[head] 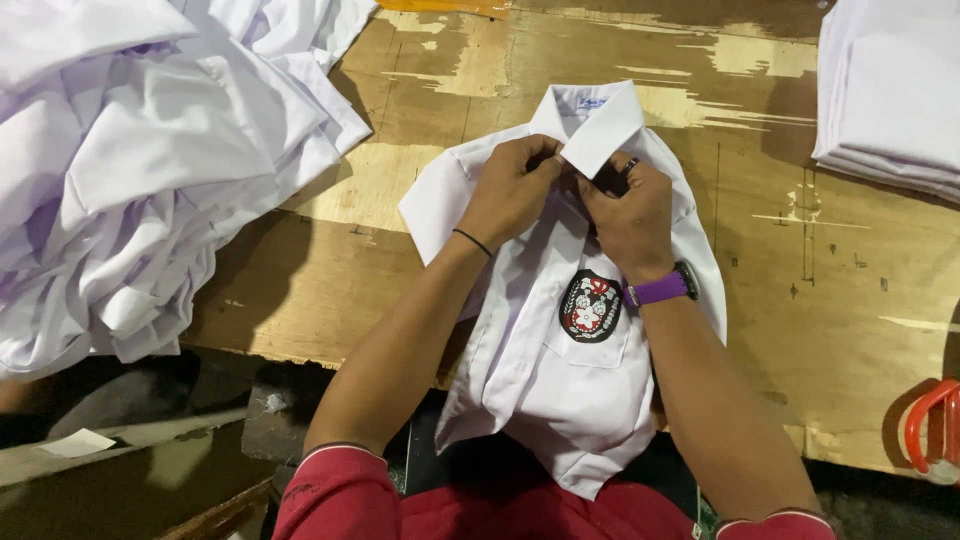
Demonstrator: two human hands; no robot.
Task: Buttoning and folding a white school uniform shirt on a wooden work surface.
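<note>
A white shirt (560, 380) lies front-up on the worn wooden table (330, 270), its lower part hanging over the near edge. A dark round badge (590, 306) sits on its chest pocket. My left hand (512, 188) and my right hand (628, 212) meet just below the collar (600, 125), fingers pinching the shirt front at the neck opening. A thin black band circles my left wrist; a purple-strapped watch and a ring are on my right hand. What my fingertips grip is hidden by the hands themselves.
A large loose heap of white shirts (140, 170) covers the table's left side. A neat stack of folded white cloth (890, 90) sits at the top right. A red curved handle (930, 430) shows at the right edge. Dark floor lies below.
</note>
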